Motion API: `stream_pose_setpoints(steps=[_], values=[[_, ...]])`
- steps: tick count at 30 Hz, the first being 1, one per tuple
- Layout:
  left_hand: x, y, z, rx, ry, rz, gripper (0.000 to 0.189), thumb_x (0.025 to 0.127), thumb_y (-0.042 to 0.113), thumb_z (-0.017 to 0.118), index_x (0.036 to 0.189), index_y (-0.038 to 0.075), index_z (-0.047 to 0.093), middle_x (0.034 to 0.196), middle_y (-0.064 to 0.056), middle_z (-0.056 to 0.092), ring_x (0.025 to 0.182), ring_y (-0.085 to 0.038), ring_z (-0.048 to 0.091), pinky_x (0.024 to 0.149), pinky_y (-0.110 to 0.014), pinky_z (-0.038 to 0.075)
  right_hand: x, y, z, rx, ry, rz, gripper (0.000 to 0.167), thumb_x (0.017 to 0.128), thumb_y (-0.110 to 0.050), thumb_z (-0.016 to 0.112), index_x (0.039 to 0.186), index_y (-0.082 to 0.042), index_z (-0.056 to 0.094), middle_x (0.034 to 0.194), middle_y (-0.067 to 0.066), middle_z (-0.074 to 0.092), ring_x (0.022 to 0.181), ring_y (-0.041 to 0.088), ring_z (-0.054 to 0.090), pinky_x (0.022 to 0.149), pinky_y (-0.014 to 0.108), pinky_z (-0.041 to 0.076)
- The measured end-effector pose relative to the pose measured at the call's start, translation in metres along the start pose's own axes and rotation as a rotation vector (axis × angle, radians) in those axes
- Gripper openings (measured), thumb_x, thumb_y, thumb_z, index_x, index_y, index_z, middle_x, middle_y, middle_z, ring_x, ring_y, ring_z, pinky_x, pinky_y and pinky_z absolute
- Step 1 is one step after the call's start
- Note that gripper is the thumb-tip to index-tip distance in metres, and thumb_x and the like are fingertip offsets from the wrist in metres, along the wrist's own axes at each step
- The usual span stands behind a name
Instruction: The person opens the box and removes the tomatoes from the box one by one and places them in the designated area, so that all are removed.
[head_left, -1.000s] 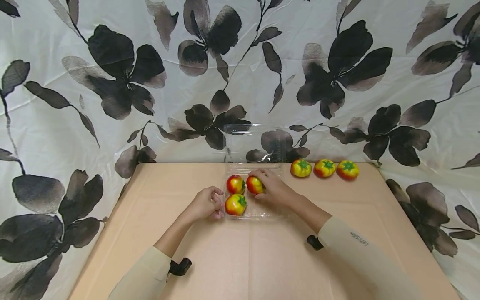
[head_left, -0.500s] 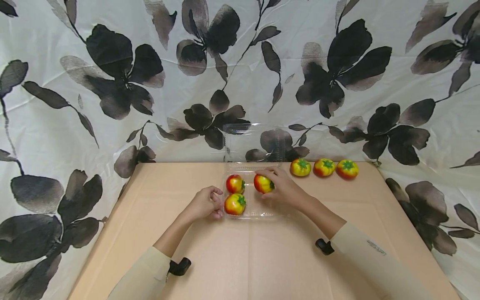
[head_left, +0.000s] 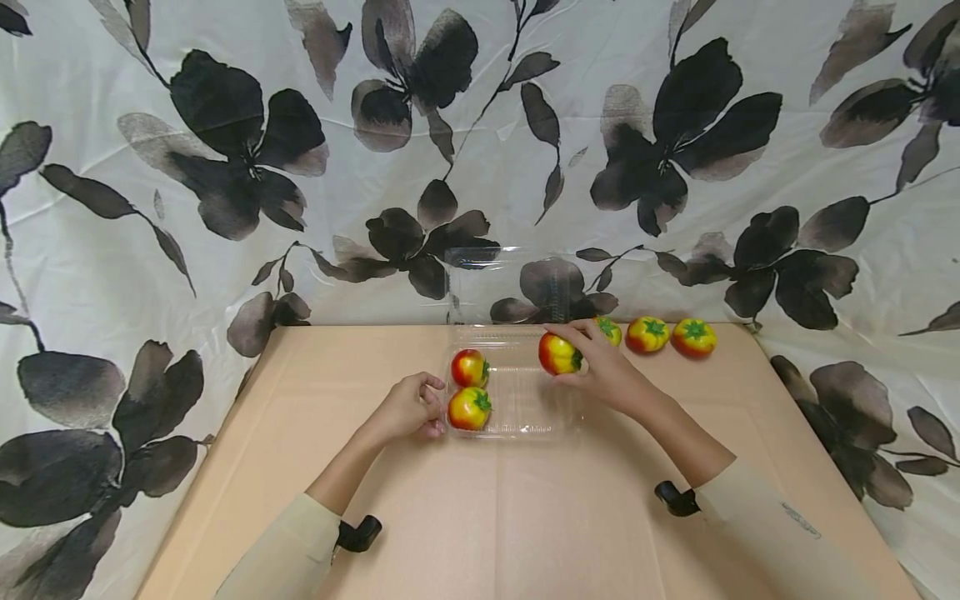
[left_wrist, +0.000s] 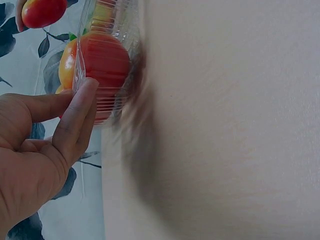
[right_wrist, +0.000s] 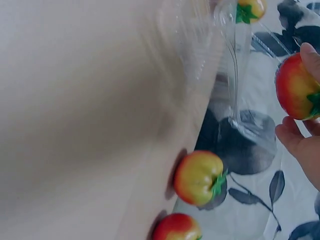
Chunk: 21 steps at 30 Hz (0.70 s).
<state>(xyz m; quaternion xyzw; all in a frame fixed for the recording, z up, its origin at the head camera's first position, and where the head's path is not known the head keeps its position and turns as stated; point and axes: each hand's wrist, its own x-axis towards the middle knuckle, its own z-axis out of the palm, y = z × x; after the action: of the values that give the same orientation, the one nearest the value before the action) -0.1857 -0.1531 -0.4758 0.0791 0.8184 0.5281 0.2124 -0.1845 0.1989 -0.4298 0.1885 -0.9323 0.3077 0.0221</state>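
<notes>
In the head view my right hand (head_left: 611, 373) grips a red-and-yellow toy tomato (head_left: 557, 353) with a green calyx, over the right side of a clear plastic clamshell container (head_left: 517, 398). The right wrist view shows this tomato (right_wrist: 292, 92) between thumb and fingers, higher than the container rim. My left hand (head_left: 407, 407) pinches the container's left edge; in the left wrist view its thumb and index finger (left_wrist: 80, 107) meet at the clear rim. Two tomatoes, one at the back (head_left: 468, 367) and one in front (head_left: 468, 409), sit in the container's left side.
The container's clear lid (head_left: 510, 283) stands raised at the back. Along the table's back edge are three more tomatoes, the nearest (head_left: 612, 332) partly behind my right hand, then a middle one (head_left: 647, 335) and a right one (head_left: 693, 338). Floral cloth (head_left: 525, 167) hangs behind the table.
My right hand has moved right and slightly up with the tomato, from near the left pair to the container's right side. The left hand has stayed at the container's edge.
</notes>
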Motion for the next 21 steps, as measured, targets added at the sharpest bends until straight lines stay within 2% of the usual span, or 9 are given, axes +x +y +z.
stream_pose_setpoints(steps=[5, 8, 14, 21], values=[[0.000, 0.000, 0.000, 0.011, 0.003, -0.005, 0.038, 0.093, -0.009, 0.058, 0.130, -0.010, 0.053, 0.086, -0.017, 0.066, 0.059, -0.018, 0.070, 0.057, -0.034, 0.065, -0.010, 0.007, -0.010, -0.017, 0.032, 0.058, 0.082, 0.084, -0.031, 0.086, 0.155, -0.030, 0.045, 0.144, 0.023, 0.041, 0.125, 0.048, 0.053, 0.101, 0.066, 0.054], [0.000, 0.000, 0.000, 0.003, 0.003, -0.015, 0.038, 0.093, -0.009, 0.058, 0.130, -0.010, 0.053, 0.086, -0.016, 0.067, 0.059, -0.018, 0.070, 0.058, -0.036, 0.065, -0.016, 0.013, -0.014, -0.025, 0.064, 0.057, 0.081, 0.084, -0.029, 0.086, 0.155, -0.028, 0.046, 0.145, 0.027, 0.040, 0.128, 0.051, 0.050, 0.101, 0.069, 0.052], [0.002, 0.001, 0.001, -0.025, 0.004, -0.033, 0.038, 0.094, -0.008, 0.059, 0.131, -0.008, 0.053, 0.085, -0.015, 0.066, 0.060, -0.021, 0.071, 0.060, -0.037, 0.066, -0.030, 0.030, -0.018, -0.028, 0.108, 0.042, 0.081, 0.084, -0.024, 0.087, 0.154, -0.021, 0.046, 0.142, 0.029, 0.039, 0.126, 0.050, 0.050, 0.102, 0.070, 0.051], [0.000, 0.002, 0.001, -0.034, 0.007, -0.044, 0.038, 0.094, -0.008, 0.059, 0.132, -0.009, 0.052, 0.086, -0.016, 0.066, 0.061, -0.020, 0.070, 0.061, -0.039, 0.066, -0.041, 0.050, -0.017, -0.024, 0.131, 0.071, 0.085, 0.083, -0.018, 0.088, 0.155, -0.017, 0.043, 0.138, 0.029, 0.040, 0.123, 0.049, 0.051, 0.104, 0.071, 0.048]])
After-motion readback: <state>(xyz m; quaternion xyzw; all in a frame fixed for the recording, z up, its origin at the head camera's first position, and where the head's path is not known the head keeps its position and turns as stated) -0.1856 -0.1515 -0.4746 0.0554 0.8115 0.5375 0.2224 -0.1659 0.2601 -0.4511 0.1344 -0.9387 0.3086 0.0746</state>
